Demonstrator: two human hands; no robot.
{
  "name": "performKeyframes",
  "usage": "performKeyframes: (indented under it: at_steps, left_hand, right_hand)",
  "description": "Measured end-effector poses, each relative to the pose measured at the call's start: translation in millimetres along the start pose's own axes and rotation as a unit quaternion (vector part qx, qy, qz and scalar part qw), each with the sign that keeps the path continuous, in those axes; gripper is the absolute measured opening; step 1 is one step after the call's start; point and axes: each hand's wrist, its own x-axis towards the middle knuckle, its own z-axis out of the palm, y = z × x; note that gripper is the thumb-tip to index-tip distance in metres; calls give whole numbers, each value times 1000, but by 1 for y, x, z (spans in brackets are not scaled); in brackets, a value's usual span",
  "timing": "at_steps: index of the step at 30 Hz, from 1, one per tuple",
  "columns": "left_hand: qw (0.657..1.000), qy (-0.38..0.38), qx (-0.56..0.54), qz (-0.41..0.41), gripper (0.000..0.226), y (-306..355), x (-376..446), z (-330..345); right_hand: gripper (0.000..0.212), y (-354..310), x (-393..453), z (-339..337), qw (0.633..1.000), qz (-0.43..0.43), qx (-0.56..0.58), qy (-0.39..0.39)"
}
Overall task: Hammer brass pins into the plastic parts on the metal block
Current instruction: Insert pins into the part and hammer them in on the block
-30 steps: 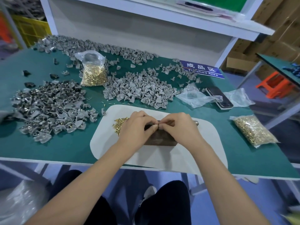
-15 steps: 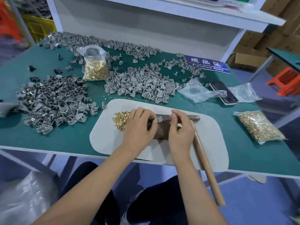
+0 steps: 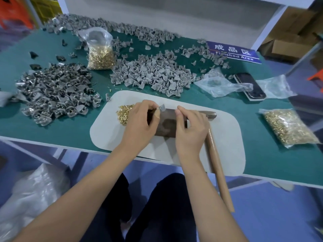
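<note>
A dark metal block (image 3: 167, 127) lies on a white mat (image 3: 227, 137) at the table's front edge. My left hand (image 3: 141, 123) rests over the block's left end and pinches a small grey plastic part (image 3: 162, 107) at its far edge. My right hand (image 3: 190, 127) hovers over the block's right end, thumb and forefinger pressed together just right of the part. Anything between them is too small to see. A loose heap of brass pins (image 3: 123, 113) lies left of my left hand. A wooden-handled hammer (image 3: 215, 159) lies on the mat by my right palm.
Heaps of grey plastic parts (image 3: 150, 74) and darker parts (image 3: 54, 91) cover the green table (image 3: 73, 130). Bags of brass pins stand at back left (image 3: 100, 53) and lie at right (image 3: 288, 128). A phone (image 3: 250, 86) and empty plastic bags (image 3: 220, 84) lie behind the mat.
My hands were together over the block. The right hand has drawn away to the right, uncovering the hammer, while the left keeps pinching the grey part. The camera has tilted down.
</note>
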Motion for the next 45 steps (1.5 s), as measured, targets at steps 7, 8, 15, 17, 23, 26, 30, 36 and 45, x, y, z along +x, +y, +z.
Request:
performKeyframes:
  at_steps: [7, 8, 15, 17, 23, 26, 30, 36, 45]
  left_hand:
    - [996, -24, 76, 41, 8, 3, 0, 0]
    - [996, -19, 71, 42, 8, 3, 1, 0]
    - [997, -49, 48, 47, 5, -5, 3, 3]
    - [996, -56, 49, 54, 4, -5, 2, 3]
    - [997, -59, 36, 45, 4, -3, 2, 0]
    - [997, -58, 37, 44, 5, -5, 2, 0]
    - [997, -56, 23, 38, 4, -8, 1, 1]
    - [997, -67, 9, 36, 2, -9, 0, -1]
    - [996, -75, 18, 39, 9, -8, 1, 4]
  right_hand:
    - [18, -5, 0, 0, 999, 24, 4, -38]
    - [22, -7, 1, 0, 999, 29, 5, -43]
    - [14, -5, 2, 2, 999, 38, 7, -38]
    - [9, -6, 1, 1, 998, 41, 12, -36]
    - [7, -7, 1, -1, 999, 16, 19, -24]
    - [14, -7, -1, 0, 999, 19, 37, -17]
    - [16, -6, -3, 1, 998, 14, 59, -26]
    - [10, -8, -7, 2, 993, 27, 78, -83]
    - [18, -7, -5, 5, 995, -3, 11, -94]
